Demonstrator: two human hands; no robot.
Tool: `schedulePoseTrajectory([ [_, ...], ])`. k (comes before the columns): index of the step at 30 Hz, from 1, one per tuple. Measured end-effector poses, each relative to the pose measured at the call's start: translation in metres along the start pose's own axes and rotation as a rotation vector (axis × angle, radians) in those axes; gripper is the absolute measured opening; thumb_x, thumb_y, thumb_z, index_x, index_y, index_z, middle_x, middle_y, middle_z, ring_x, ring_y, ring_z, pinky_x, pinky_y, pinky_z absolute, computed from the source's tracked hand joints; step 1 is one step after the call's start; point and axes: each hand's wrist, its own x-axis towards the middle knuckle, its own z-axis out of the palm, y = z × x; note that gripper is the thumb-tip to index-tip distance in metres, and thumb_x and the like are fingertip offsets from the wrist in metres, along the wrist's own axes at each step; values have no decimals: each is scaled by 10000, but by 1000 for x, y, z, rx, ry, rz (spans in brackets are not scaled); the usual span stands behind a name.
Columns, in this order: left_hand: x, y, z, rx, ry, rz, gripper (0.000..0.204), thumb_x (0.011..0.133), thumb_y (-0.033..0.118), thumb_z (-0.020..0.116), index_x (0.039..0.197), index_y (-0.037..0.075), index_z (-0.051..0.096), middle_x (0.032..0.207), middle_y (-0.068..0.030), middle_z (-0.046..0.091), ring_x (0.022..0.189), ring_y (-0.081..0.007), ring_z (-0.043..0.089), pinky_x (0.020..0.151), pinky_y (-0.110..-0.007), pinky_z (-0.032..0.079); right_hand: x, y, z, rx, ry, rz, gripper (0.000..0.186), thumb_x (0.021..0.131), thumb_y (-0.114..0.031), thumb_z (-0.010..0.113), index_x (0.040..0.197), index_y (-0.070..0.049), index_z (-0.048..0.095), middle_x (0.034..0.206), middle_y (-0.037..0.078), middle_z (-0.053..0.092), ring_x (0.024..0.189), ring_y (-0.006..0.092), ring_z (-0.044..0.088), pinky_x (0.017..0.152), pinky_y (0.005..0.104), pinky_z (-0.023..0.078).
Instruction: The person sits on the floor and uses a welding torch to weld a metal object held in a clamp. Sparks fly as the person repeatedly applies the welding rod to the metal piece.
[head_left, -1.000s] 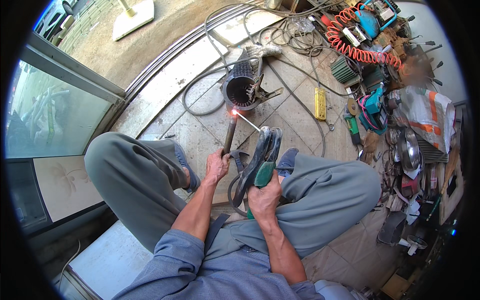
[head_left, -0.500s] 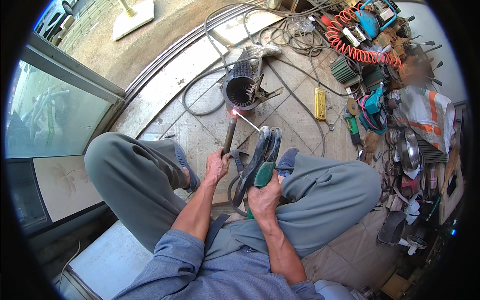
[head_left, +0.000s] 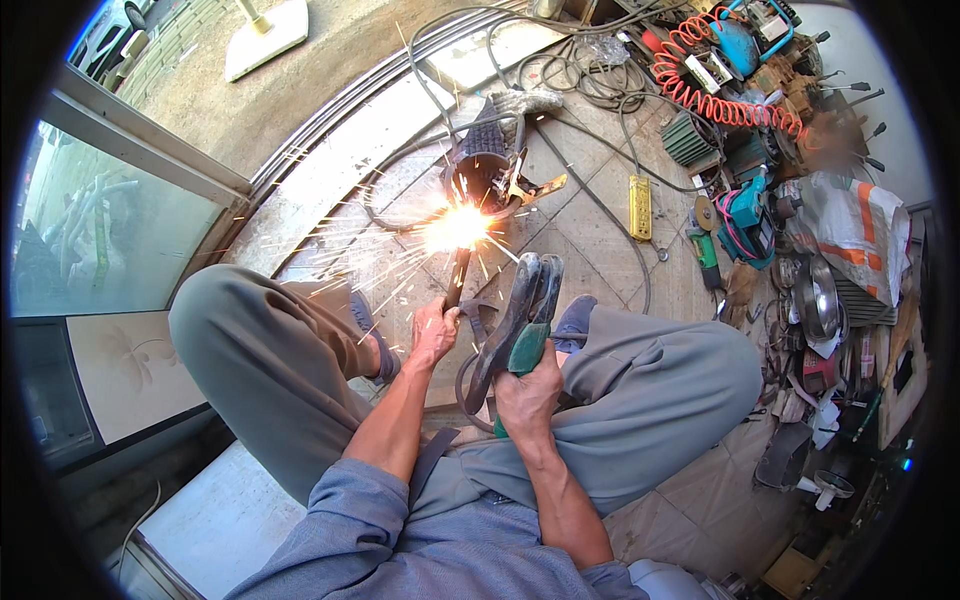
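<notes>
My left hand (head_left: pixel 434 332) is closed around a dark metal rod (head_left: pixel 458 278), its far end lost in a bright welding arc (head_left: pixel 460 228) that throws sparks. In my right hand (head_left: pixel 530 390) is a welding electrode holder (head_left: pixel 529 345) with a green handle and dark jaws. A thin pale welding electrode (head_left: pixel 505 250) runs from those jaws toward the arc. Just beyond the glare stands a dark round metal housing (head_left: pixel 478 172), partly hidden by it, with a metal clamp (head_left: pixel 540 190) at its right side. Between my hands lies a hammer-like head (head_left: pixel 478 318), partly covered.
Cables (head_left: pixel 600 90) loop across the tiled floor. A yellow power strip (head_left: pixel 640 208), a green angle grinder (head_left: pixel 706 250) and a teal power tool (head_left: pixel 746 222) lie to the right, near a red coiled hose (head_left: pixel 680 85). A glass door (head_left: pixel 110 215) stands at the left.
The small red glow at the rod's tip has become a large bright arc with sparks flying, mostly to the left. The electrode looks shorter. My hands have barely moved.
</notes>
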Motion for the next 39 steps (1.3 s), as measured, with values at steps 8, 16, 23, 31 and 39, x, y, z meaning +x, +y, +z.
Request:
schedulePoseTrajectory([
  [8,4,-34,15,131,182,297,194,891,171,675,870,-15,624,700,-186,636,643,-368,627,607,-455,478,-1,4,-2,-16,-55,48,329,716,-2,748,981,38,557,831,218,710,809,326,738,703,396,554],
  [16,7,-36,16,-50,77,24,197,886,178,670,965,-2,661,739,-186,668,661,-340,662,598,-436,489,-1,-2,-2,-42,-58,50,343,728,-5,767,999,58,567,853,218,709,831,328,735,713,396,550],
  [23,1,-14,6,-21,34,3,199,911,186,634,980,7,688,715,-181,675,676,-334,685,645,-443,512,3,17,2,31,27,-103,247,770,-43,720,962,-3,570,773,143,642,729,265,674,675,368,505],
  [31,-3,-4,2,-72,64,-24,267,896,157,662,1086,-18,592,812,-225,696,743,-370,690,682,-449,522,3,20,1,47,30,-81,229,770,-44,694,953,-7,562,764,143,639,716,283,675,668,380,505],
  [39,0,-12,6,-86,82,15,254,892,160,677,1053,-22,604,812,-228,694,757,-384,685,709,-456,522,2,11,2,2,35,-89,228,766,-38,697,944,-5,559,738,157,651,698,313,682,660,391,509],
])
